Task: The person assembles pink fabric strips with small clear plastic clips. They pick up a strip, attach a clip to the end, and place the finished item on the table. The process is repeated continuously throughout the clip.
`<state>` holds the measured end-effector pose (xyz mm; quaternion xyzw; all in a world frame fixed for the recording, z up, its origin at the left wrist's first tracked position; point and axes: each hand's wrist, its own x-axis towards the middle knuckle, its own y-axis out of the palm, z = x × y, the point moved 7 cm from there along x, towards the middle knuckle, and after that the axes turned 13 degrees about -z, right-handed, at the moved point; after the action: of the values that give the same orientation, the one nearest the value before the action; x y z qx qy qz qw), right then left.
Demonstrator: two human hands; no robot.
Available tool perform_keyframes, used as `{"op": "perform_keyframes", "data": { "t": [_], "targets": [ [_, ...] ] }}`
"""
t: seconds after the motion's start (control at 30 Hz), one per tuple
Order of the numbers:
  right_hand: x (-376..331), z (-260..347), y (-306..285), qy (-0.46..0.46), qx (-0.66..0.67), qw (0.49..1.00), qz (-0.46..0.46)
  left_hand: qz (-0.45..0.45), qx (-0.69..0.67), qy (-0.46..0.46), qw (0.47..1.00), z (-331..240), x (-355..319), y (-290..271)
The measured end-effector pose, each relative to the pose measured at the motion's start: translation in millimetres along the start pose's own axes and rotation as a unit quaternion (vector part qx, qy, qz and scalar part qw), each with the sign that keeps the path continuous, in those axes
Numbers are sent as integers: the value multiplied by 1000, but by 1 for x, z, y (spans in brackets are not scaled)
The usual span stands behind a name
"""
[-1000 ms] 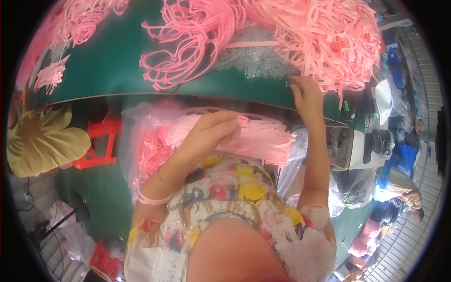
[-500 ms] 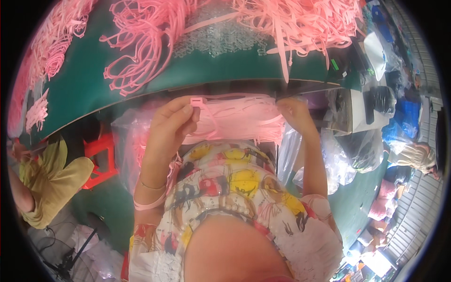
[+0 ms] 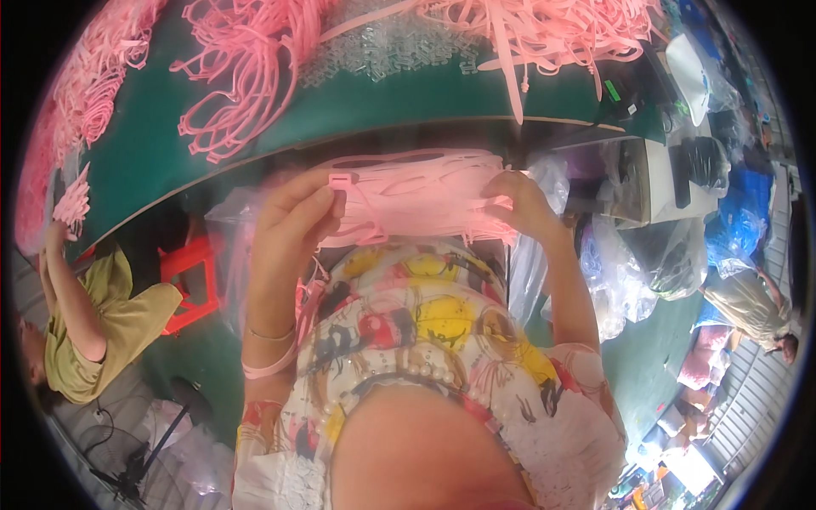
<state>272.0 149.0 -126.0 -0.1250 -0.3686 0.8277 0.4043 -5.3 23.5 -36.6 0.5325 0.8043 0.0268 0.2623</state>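
Note:
Pinched between the thumb and fingers of my left hand is a pink strap, its small slotted buckle end showing at the fingertips. Across my lap, under the table edge, lies a thick bundle of flat pink straps. At the bundle's right end, my right hand has its fingers bent and closed on a pink strap; the exact grip is partly hidden. A pink band circles my left forearm.
On the green table lie tangled pink strap heaps and many small clear plastic pieces. A red stool and a seated person are at left. Plastic bags and a box stand at right.
My left hand has shifted slightly left with the buckle end. My right hand has moved a little left and down, onto the bundle's end. The person at left has reached toward the straps there.

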Motion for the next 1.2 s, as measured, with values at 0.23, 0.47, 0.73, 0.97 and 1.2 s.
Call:
{"op": "perform_keyframes", "data": {
  "t": [0.23, 0.47, 0.73, 0.97, 1.2],
  "targets": [
    [-10, 35, -18, -38, -52, 994, -90, 5, 6, -3, 1000, 1, -3, 7],
    [-27, 26, -3, 24, -38, 999, -6, 3, -8, -15, 1000, 7, -6, -2],
    [9, 120, -52, 48, 188, 980, 41, 253, 170, 188, 934, 15, -7, 75],
    [20, 151, -80, 63, 379, 903, 190, 263, 149, 117, 946, 10, -10, 68],
    [40, 166, -54, -65, 398, 914, 49, 149, 202, 220, 943, -10, -16, 39]
  ]
}}
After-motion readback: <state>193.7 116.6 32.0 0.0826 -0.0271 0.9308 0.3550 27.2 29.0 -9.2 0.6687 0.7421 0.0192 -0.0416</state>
